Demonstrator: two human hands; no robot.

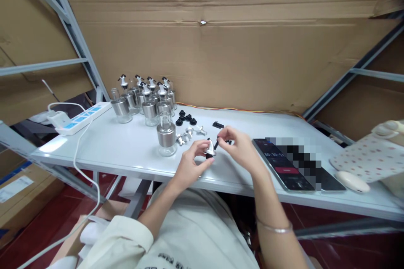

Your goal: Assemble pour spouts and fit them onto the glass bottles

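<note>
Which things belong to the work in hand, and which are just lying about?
Likely in use:
silver spout in left hand
small black piece at right hand
loose silver spouts
black stoppers
glass bottles

Apparently lying about:
phone
power strip
spotted bag
cream oval object

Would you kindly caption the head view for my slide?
Left hand holds a silver spout, right hand a black piece, near bottles.
</note>
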